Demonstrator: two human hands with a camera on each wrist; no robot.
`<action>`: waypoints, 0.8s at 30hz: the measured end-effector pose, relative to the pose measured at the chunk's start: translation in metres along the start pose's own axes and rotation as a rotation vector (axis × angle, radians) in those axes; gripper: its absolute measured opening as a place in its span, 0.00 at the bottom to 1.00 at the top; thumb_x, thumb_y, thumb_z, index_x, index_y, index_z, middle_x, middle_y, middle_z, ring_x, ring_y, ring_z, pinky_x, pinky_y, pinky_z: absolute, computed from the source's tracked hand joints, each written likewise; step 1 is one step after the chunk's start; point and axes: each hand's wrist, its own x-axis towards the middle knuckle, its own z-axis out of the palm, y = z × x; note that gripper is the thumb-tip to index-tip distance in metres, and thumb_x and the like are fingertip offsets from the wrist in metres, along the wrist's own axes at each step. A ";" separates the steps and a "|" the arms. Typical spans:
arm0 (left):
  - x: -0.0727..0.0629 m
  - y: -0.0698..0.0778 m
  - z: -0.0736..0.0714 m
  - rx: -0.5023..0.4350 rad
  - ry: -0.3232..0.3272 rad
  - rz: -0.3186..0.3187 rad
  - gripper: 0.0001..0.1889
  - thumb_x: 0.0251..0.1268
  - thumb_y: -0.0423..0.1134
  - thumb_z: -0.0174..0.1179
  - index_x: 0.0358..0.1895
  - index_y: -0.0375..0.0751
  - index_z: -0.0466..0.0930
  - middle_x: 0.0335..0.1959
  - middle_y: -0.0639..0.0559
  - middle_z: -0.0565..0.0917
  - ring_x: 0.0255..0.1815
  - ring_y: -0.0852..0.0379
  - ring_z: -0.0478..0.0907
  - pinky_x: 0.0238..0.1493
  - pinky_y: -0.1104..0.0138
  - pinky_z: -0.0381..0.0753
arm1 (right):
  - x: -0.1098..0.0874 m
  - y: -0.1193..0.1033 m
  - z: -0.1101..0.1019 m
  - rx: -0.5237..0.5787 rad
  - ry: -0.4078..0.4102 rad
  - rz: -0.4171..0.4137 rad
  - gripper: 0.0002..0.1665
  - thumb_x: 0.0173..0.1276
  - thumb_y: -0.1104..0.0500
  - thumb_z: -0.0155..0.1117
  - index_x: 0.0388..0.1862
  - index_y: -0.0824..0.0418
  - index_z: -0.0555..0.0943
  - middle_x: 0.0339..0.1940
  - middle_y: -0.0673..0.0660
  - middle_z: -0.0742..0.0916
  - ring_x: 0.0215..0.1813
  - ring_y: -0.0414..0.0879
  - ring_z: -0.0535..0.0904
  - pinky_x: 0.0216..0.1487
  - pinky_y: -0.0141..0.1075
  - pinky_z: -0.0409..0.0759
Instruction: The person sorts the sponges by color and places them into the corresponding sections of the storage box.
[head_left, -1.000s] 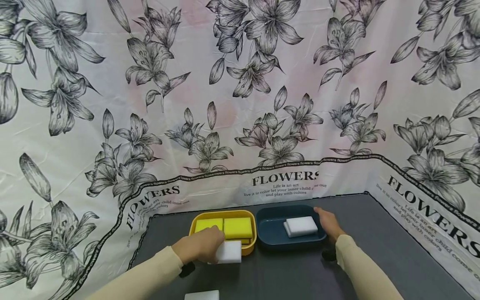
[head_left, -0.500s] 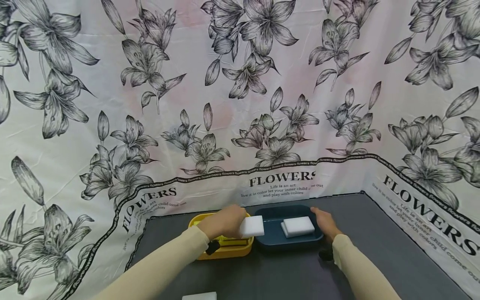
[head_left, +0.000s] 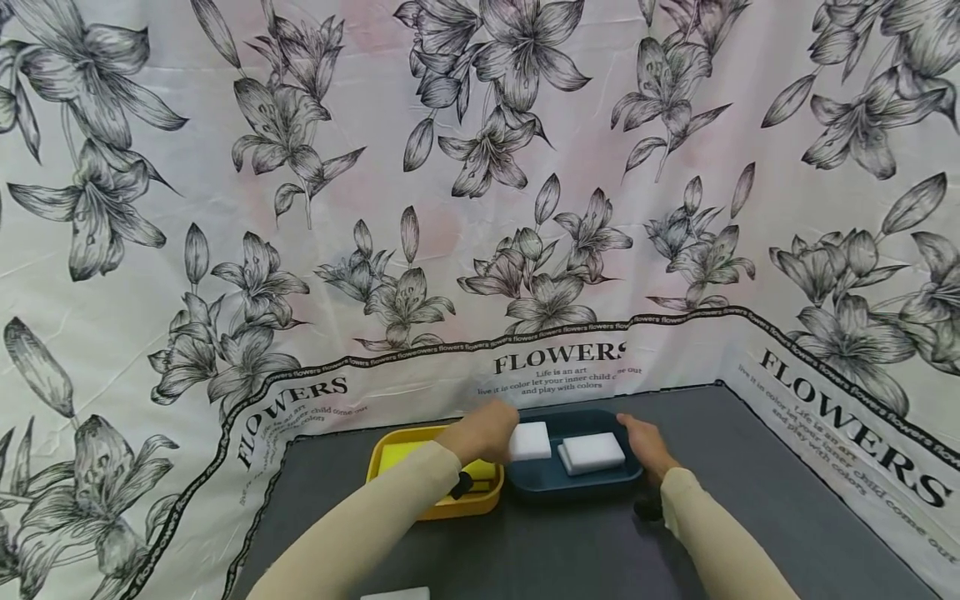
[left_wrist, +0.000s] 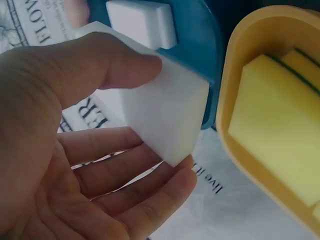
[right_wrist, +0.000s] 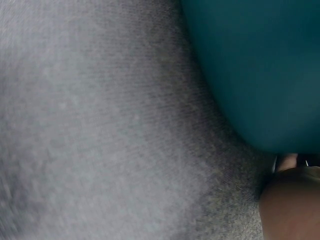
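My left hand (head_left: 480,432) pinches a white sponge block (head_left: 531,441) between thumb and fingers, over the left end of the dark blue tray (head_left: 573,490). The left wrist view shows the thumb (left_wrist: 132,70) lying on the block's broad face, fingers beneath. Two similar white sponges (head_left: 594,452) lie one on the other in the right half of that tray. My right hand (head_left: 648,446) grips the tray's right rim. In the right wrist view the tray wall (right_wrist: 265,75) fills the upper right; only a little of the hand (right_wrist: 292,205) shows.
Left of the blue tray, close against it, stands a yellow tray (head_left: 457,507) holding several yellow sponges (left_wrist: 277,120) with green layers. Another white sponge (head_left: 397,594) lies at the near edge of view on the dark grey tabletop (head_left: 570,550). Flower-printed cloth (head_left: 420,375) hangs behind.
My left hand has carried the white sponge from the yellow tray's front, up and right, to over the blue tray. The right hand stays at the blue tray's rim.
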 end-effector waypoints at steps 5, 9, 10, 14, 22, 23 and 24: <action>0.014 0.004 0.011 -0.056 -0.005 -0.031 0.19 0.59 0.42 0.83 0.50 0.41 0.89 0.40 0.51 0.88 0.35 0.58 0.79 0.45 0.67 0.85 | 0.000 -0.002 0.003 -0.010 -0.011 -0.007 0.50 0.89 0.34 0.40 0.90 0.70 0.54 0.91 0.73 0.52 0.90 0.74 0.45 0.88 0.69 0.46; 0.024 0.007 0.021 -0.085 -0.021 -0.036 0.19 0.59 0.41 0.83 0.51 0.42 0.88 0.41 0.52 0.88 0.37 0.59 0.80 0.46 0.67 0.85 | 0.000 -0.003 0.003 -0.007 -0.001 -0.002 0.49 0.89 0.35 0.40 0.90 0.70 0.54 0.91 0.73 0.51 0.90 0.74 0.44 0.88 0.69 0.45; 0.026 0.008 0.023 -0.083 -0.024 -0.036 0.19 0.59 0.41 0.83 0.51 0.42 0.88 0.41 0.52 0.88 0.37 0.59 0.80 0.46 0.67 0.85 | 0.000 -0.003 0.003 -0.008 0.003 0.002 0.49 0.89 0.35 0.40 0.89 0.70 0.54 0.91 0.74 0.52 0.90 0.73 0.44 0.88 0.69 0.45; 0.034 0.011 0.031 -0.096 -0.034 -0.044 0.19 0.59 0.40 0.83 0.51 0.43 0.87 0.41 0.53 0.89 0.36 0.59 0.81 0.44 0.67 0.86 | 0.000 -0.003 0.003 -0.014 0.012 0.009 0.48 0.89 0.36 0.40 0.89 0.70 0.55 0.91 0.74 0.52 0.90 0.74 0.45 0.88 0.69 0.46; 0.043 0.017 0.041 -0.087 -0.036 -0.034 0.18 0.62 0.40 0.82 0.52 0.42 0.88 0.41 0.52 0.88 0.36 0.58 0.82 0.44 0.65 0.86 | -0.002 -0.004 0.003 -0.005 0.009 0.014 0.48 0.89 0.37 0.40 0.89 0.70 0.55 0.91 0.75 0.52 0.90 0.74 0.47 0.88 0.69 0.47; 0.045 0.018 0.042 -0.082 -0.037 -0.034 0.18 0.62 0.40 0.82 0.52 0.43 0.88 0.41 0.52 0.88 0.36 0.58 0.82 0.44 0.65 0.87 | -0.002 -0.004 0.002 -0.001 0.008 0.016 0.48 0.89 0.36 0.40 0.89 0.70 0.54 0.90 0.75 0.53 0.90 0.74 0.47 0.88 0.69 0.47; 0.046 0.019 0.044 -0.074 -0.038 -0.036 0.17 0.63 0.40 0.81 0.52 0.43 0.88 0.41 0.52 0.88 0.36 0.58 0.82 0.44 0.65 0.87 | -0.003 -0.004 0.002 0.000 0.007 0.015 0.49 0.89 0.36 0.41 0.89 0.71 0.54 0.90 0.75 0.53 0.89 0.74 0.48 0.88 0.69 0.47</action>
